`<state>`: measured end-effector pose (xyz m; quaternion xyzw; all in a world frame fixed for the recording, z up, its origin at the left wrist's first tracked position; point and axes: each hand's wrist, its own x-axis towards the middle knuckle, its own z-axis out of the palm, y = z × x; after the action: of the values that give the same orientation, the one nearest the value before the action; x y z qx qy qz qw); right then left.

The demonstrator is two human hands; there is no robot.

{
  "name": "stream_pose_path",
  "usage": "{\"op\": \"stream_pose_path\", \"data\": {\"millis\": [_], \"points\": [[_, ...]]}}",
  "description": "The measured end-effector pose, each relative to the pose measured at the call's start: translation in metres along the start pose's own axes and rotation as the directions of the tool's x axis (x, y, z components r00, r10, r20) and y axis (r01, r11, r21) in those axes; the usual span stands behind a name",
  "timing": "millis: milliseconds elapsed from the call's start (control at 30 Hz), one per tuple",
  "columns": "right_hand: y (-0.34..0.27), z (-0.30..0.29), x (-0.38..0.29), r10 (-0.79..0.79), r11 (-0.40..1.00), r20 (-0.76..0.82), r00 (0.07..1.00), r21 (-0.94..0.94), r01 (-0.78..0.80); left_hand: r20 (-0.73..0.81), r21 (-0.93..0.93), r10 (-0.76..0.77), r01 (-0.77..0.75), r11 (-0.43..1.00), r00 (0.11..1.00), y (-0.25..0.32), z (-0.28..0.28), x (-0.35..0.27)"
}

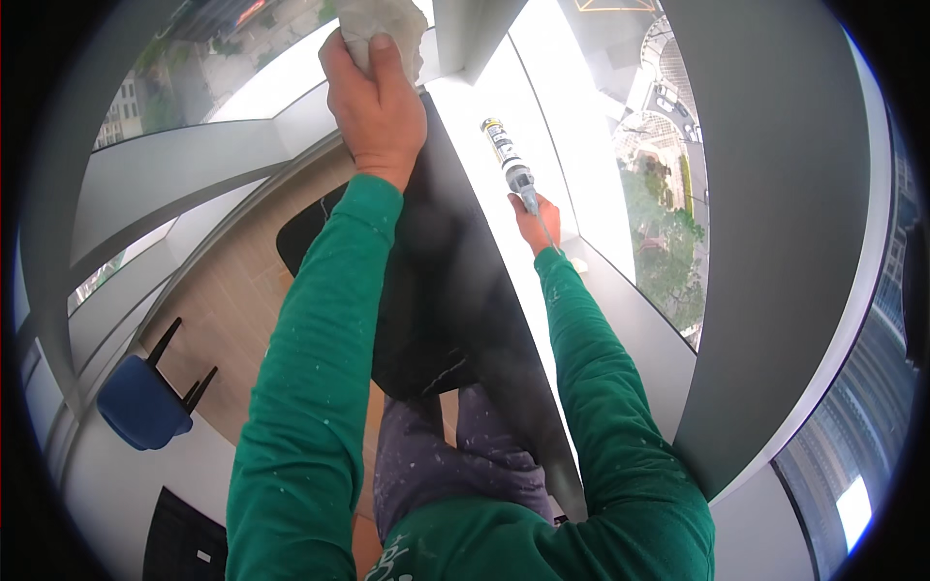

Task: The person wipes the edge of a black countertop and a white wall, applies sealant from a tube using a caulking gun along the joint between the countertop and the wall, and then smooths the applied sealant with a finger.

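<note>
At the top of the view, my left hand (379,120) is raised with a whitish cloth (385,29) gripped under the thumb; part of the cloth runs out of the picture. My right hand (545,221), lower and to the right, grips a grey caulking gun (520,179). A cartridge (500,139) bearing print sits in the gun and points away from me. The gun's thin metal rod runs back over my wrist. Beneath the gun lies a brightly lit white window sill (472,138). Its trigger and most of my right fingers are hidden.
Before my legs is a black tabletop (436,305) with white veining. A blue chair (144,403) stands left on the wood floor (225,290). Window panes (661,240) look down on a street far below. A wide grey column (785,218) rises at right.
</note>
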<state>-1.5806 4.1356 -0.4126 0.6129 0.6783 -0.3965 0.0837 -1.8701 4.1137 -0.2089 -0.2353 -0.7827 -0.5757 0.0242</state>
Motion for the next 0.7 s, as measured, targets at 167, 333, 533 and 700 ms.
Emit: {"op": "stream_pose_path", "data": {"millis": [167,333,533,700], "points": [[-0.0069,-0.0021,-0.0031,-0.026,1.000,-0.029,0.999,-0.018,0.026,0.007,-0.016,-0.016,0.016,1.000,1.000,0.0006,-0.0003,0.0005],[-0.0120,-0.0042,-0.0010,0.039,0.999,-0.015,0.999,0.005,-0.039,0.009,-0.004,-0.004,0.004,1.000,1.000,0.0005,-0.0016,0.0005],[-0.0121,-0.0038,0.0007,0.026,1.000,-0.051,0.998,-0.016,-0.027,0.003,-0.010,0.004,-0.004,1.000,1.000,-0.0015,-0.0009,0.0018],[-0.0090,-0.0003,-0.0027,-0.024,0.999,-0.096,0.995,-0.036,0.020,0.003,-0.011,0.008,-0.008,1.000,1.000,-0.0012,-0.0010,0.0009]]}}
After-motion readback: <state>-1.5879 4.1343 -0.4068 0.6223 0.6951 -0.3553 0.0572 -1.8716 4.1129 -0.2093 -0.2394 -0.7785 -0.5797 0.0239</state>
